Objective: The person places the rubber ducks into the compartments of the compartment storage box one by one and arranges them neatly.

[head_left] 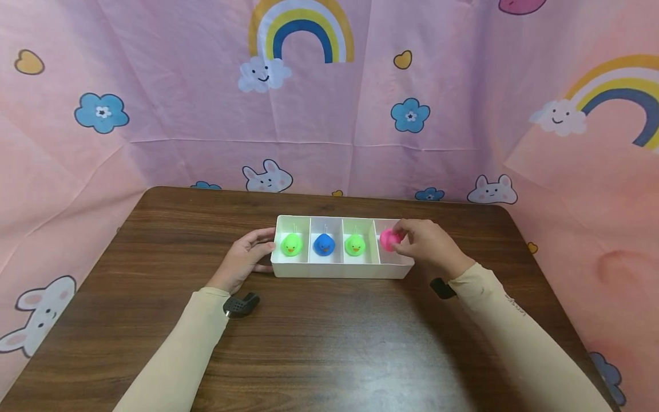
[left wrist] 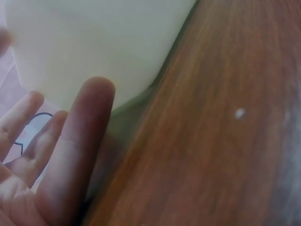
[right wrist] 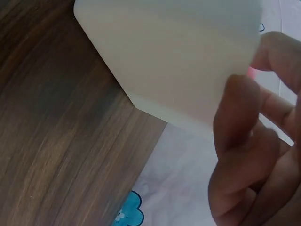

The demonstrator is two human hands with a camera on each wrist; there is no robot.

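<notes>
A white divided tray [head_left: 340,271] lies lengthwise on the table. A green toy duck [head_left: 292,245] sits in its leftmost compartment, then a blue toy duck [head_left: 324,245], then a second green toy duck [head_left: 355,245]. At the rightmost compartment my right hand [head_left: 429,243] pinches a pink toy duck [head_left: 388,239], partly hidden by the fingers; only a sliver of pink shows in the right wrist view. My left hand [head_left: 244,257] rests against the tray's left end, fingers mostly straight. The left wrist view has those fingers [left wrist: 77,146] beside the tray's pale end wall [left wrist: 103,42].
The tray stands on a brown wood-grain table [head_left: 329,337], toward its far side. A pink patterned cloth [head_left: 329,114] hangs behind the table and along its sides. Dark wrist-worn devices [head_left: 241,305] are on both wrists, over cream sleeves.
</notes>
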